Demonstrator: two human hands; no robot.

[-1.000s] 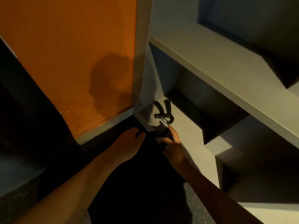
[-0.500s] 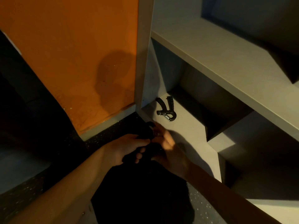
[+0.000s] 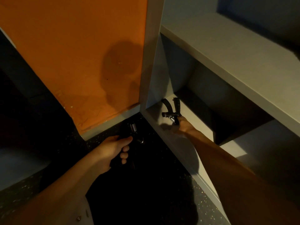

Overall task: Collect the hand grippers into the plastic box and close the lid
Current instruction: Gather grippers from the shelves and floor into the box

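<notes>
Hand grippers are the quarry, and we work down to them from the big stuff. The grey shelf unit (image 3: 227, 51) fills the right side, its upright post running down the middle of the view. An orange wall (image 3: 73, 54) takes the left, and dark speckled floor (image 3: 16, 197) lies below both. No plastic box in sight.

Both bare forearms reach in from the bottom edge. The left hand (image 3: 113, 148) hangs over the floor just in front of the unit's front corner. Its fingers are curled tight round the dark handles of a held gripper (image 3: 133, 127), whose spring coil pokes up above the fist. There may be a second one in that fist, but it's too dark to count.

The right hand (image 3: 184, 125) is in over the front edge of the bottom shelf (image 3: 199, 116), fingertips right at the spring end of the loose gripper (image 3: 172, 109). That one lies flat near the shelf's left front corner, handles fanned toward the back. Touching it, by the look of things, but pinched or not, I cannot tell.

My read: a rigid, light thing with ribbed handles, nothing fragile. The best hold is round one handle, or both together. The steel coil is slick and narrow, and a pinch there could let it swing.
</notes>
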